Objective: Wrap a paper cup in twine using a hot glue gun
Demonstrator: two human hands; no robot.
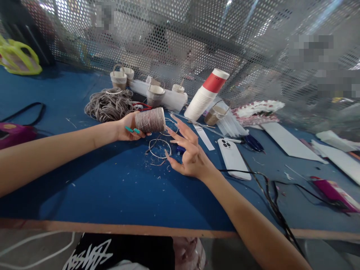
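Observation:
My left hand [129, 126] is wrapped round a paper cup [150, 120] covered in rows of grey-brown cord, tipped on its side with its rim toward the right. Long turquoise nails show on that hand. Facing the rim, my right hand [188, 152] has its fingers spread and nothing visible in them. Whether a fingertip touches the rim, I cannot tell. Below the cup, a thin white ring [149, 147] lies among scraps on the blue table [112, 187]. A heap of grey cord [109, 105] sits behind my left hand, and a small blue object [180, 149] is partly hidden by my right.
Several cord-wrapped cups with handles, such as one cup [155, 96], stand behind. A stack of paper cups [201, 99] leans near the perforated metal screen [180, 37]. Rightward lie a white phone [233, 159], black cables [270, 195] and a magenta object [334, 193].

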